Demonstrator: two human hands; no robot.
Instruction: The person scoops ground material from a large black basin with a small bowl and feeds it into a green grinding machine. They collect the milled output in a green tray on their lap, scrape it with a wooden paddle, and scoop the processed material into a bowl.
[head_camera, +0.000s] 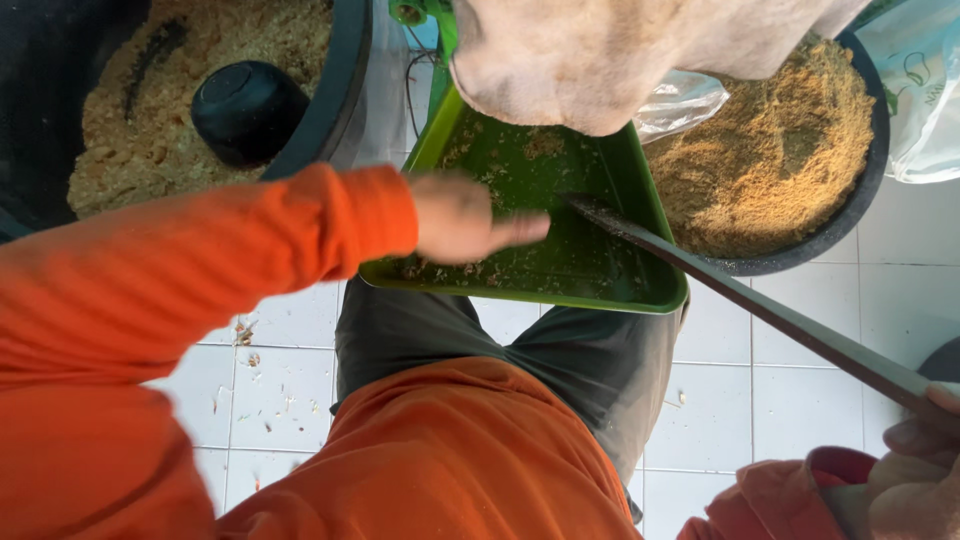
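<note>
A green tray (600, 290) rests on my lap with crumbs of tan feed scattered in it. My left hand (465, 218) lies flat inside the tray, fingers together, touching its floor among the crumbs. My right hand (920, 440) at the lower right grips a long grey blade (760, 305) whose tip reaches into the middle of the tray. A pale cloth sack (590, 55) hangs over the tray's far end.
A black tub (345, 70) at upper left holds coarse tan feed and a black bowl (245, 105). A second black tub (860, 200) of finer brown feed sits at upper right, with clear plastic bags (920, 90) beside it. White floor tiles lie below.
</note>
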